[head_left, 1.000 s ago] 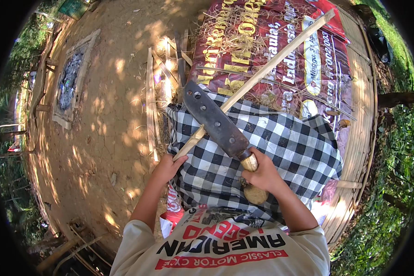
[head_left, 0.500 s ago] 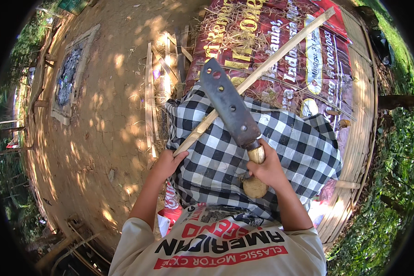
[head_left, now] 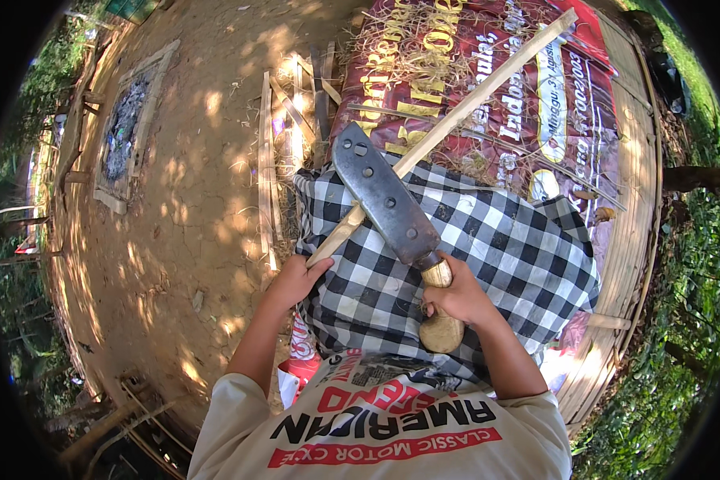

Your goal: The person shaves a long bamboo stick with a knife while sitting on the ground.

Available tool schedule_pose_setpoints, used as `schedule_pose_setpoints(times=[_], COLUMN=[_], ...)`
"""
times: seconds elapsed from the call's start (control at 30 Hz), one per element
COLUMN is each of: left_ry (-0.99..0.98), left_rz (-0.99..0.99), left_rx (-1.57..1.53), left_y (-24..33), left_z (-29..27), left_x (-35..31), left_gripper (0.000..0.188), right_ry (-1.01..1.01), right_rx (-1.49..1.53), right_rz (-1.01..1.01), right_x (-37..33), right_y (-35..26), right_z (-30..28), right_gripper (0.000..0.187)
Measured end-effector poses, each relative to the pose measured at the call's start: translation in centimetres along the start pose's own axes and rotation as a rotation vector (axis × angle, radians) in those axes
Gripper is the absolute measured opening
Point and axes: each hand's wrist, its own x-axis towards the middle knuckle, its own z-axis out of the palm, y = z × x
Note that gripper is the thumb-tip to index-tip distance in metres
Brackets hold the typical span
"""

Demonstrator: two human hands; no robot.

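Observation:
My left hand (head_left: 296, 278) is closed round the near end of a long pale strip of wood or bamboo (head_left: 476, 98), which slants away to the far right. In my right hand (head_left: 456, 294) is the round wooden handle of a cleaver (head_left: 386, 198). Its wide dark blade has several holes along it and points to the far left. The blade crosses over the strip; whether the edge touches it I cannot tell. Under both lies a black-and-white checked cloth (head_left: 488, 252) spread over my lap.
A dark red printed banner (head_left: 520, 120) strewn with thin shavings (head_left: 424, 48) covers the slatted bamboo platform (head_left: 628, 264). Several cut strips (head_left: 266, 160) lie at its left. On the dirt floor (head_left: 192, 240) farther left is a framed pit of ash (head_left: 126, 128).
The cleaver's blade has swung left and come nearer along the strip toward my left hand. My right hand has shifted slightly left. The left hand still grips the strip's near end.

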Motion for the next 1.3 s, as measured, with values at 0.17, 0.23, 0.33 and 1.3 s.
schedule_pose_setpoints(times=[0.17,0.23,0.33,1.3], left_ry=[0.052,0.059,0.022,0.083], left_rz=[0.068,0.054,-0.020,0.041], left_rx=[-0.079,-0.063,-0.001,-0.049], left_y=[-0.2,-1.1,0.8,0.6], left_z=[0.2,0.6,-0.2,0.0], left_x=[-0.3,-0.1,-0.5,-0.5], left_gripper=[0.063,0.063,0.063,0.061], right_ry=[-0.052,0.095,0.192,0.108], right_rx=[0.138,0.114,-0.015,-0.414], right_rz=[-0.003,-0.074,-0.170,-0.225], right_x=[-0.5,-0.5,-0.1,-0.6], right_y=[0.2,0.0,0.5,1.2], right_z=[0.6,0.3,-0.7,0.0], right_gripper=[0.048,0.048,0.045,0.039])
